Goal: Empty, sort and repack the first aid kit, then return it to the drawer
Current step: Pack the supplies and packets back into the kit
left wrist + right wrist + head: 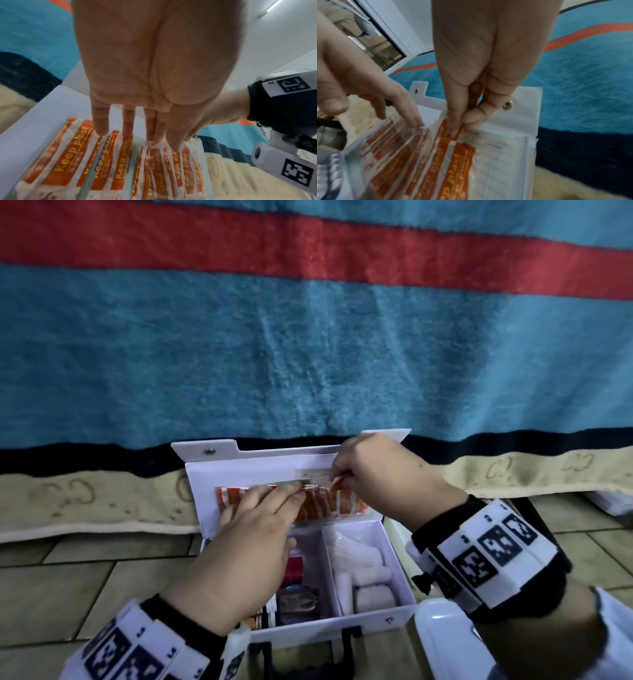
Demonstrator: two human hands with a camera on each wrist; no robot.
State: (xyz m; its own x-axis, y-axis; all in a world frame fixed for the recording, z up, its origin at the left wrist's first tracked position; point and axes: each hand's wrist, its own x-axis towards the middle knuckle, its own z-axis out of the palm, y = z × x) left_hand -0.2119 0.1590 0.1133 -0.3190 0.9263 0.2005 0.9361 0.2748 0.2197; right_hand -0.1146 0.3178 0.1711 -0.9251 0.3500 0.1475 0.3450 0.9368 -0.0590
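Note:
The white first aid kit [400,614] stands open on the floor, its lid [205,470] leaning back against a blanket. A clear pocket in the lid holds orange-and-white plaster strips [342,505] [73,155] [452,169] in front of a printed card [501,162]. My left hand [274,494] [140,136] lies over the pocket with straight fingers, tips touching its top edge. My right hand [337,475] [462,124] pinches the top ends of some strips between thumb and fingers. White gauze rolls [370,573] fill the right compartment. Red and purple packets [298,601] lie in the left one, partly under my left wrist.
A blue blanket with a red stripe [308,354] and beige border hangs right behind the lid. Tiled floor [68,583] lies to the left. A white plastic container [442,642] sits close at the kit's right front. The kit's black handle [346,642] faces me.

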